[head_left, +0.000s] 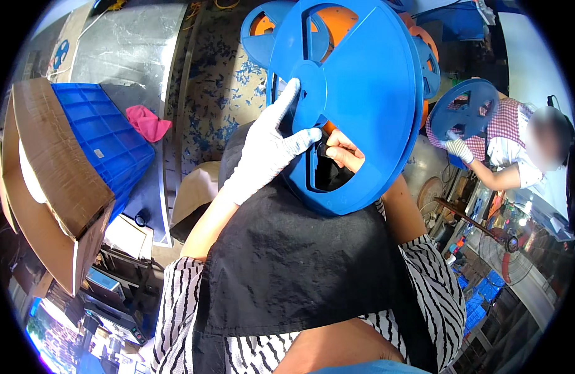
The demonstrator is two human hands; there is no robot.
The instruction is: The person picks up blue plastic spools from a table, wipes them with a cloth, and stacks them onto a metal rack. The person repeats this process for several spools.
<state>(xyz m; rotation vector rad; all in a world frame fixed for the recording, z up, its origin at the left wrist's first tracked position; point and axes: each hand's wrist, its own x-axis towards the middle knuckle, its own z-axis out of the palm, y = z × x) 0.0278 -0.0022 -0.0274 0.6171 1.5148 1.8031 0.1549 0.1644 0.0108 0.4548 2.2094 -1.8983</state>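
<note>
A large blue plastic reel (370,93) with wide cut-outs stands tilted in front of my black apron (287,268). My left hand (262,149), in a white glove, grips the reel beside its hub, the thumb at the edge of a cut-out. Through the lower cut-out shows my bare right hand (345,151), behind the front disc. Its fingers are curled and pinched near the cut-out's edge. Something small and dark is at the fingertips, too hidden to name. The rest of that hand is behind the reel.
More blue reels (262,47) and orange discs (338,28) lie beyond. Left are a blue crate (103,128), a cardboard box (63,162) and a pink cloth (148,123). Blue scraps litter the floor (216,100). At right, a co-worker (509,134) holds another reel (465,109) near a fan (506,249).
</note>
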